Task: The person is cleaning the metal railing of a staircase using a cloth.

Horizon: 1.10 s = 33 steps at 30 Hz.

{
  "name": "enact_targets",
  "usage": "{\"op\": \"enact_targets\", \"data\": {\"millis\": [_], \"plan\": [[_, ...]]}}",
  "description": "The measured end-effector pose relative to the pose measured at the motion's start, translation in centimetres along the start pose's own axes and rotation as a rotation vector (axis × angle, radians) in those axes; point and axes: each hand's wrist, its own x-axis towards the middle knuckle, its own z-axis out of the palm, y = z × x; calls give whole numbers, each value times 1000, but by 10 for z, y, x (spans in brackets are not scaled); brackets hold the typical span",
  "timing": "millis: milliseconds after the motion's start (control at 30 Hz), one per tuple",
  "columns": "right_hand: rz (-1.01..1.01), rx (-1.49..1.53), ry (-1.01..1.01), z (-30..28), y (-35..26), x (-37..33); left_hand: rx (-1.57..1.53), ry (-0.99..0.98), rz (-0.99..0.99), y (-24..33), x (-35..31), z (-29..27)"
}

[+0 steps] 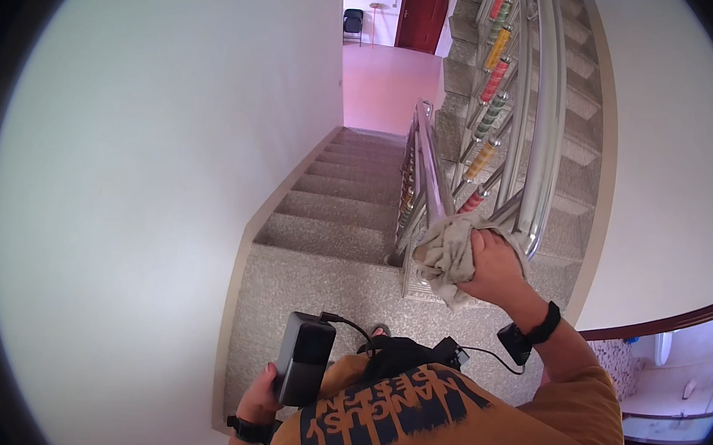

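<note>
My right hand [495,269] is closed on a crumpled grey-beige cloth [448,254]. The cloth lies over the bend of the shiny metal handrail [543,161], where the rails of the two stair flights meet. Part of the rail is hidden beneath it. At the lower left, my left hand [260,394] grips a grey and black power bank [305,364], held upright. A black cable [356,325] runs from its top toward my body. Black bands circle both wrists, and a small black device hangs by the right one.
One flight of grey stone steps [346,187] descends ahead along a white wall [145,166]. Another flight [574,122] is on the right, behind balusters with red, yellow and green sleeves [494,79]. Beyond the lower steps are a black chair [352,22] and a dark red door [422,14].
</note>
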Motion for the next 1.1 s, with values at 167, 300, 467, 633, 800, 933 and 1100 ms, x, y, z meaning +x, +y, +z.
{"op": "enact_targets", "data": {"millis": [167, 300, 467, 633, 800, 933, 1100], "plan": [[20, 47, -59, -1, -6, 20, -21, -80, -24, 19, 32, -1], [84, 132, -128, -4, -8, 27, 81, -112, -58, 50, 65, 17], [118, 178, -47, 1, -4, 28, 151, -234, -134, 76, 107, 30], [187, 135, -24, 2, -9, 33, -13, -546, -321, 133, 150, 33], [361, 50, -80, 8, -29, 52, 179, -582, -401, 185, 194, 15], [549, -67, -174, 13, -48, 81, 307, -685, -418, 243, 211, 27], [782, -112, -236, 21, -60, 116, 382, -882, -420, 296, 228, 22]]}}
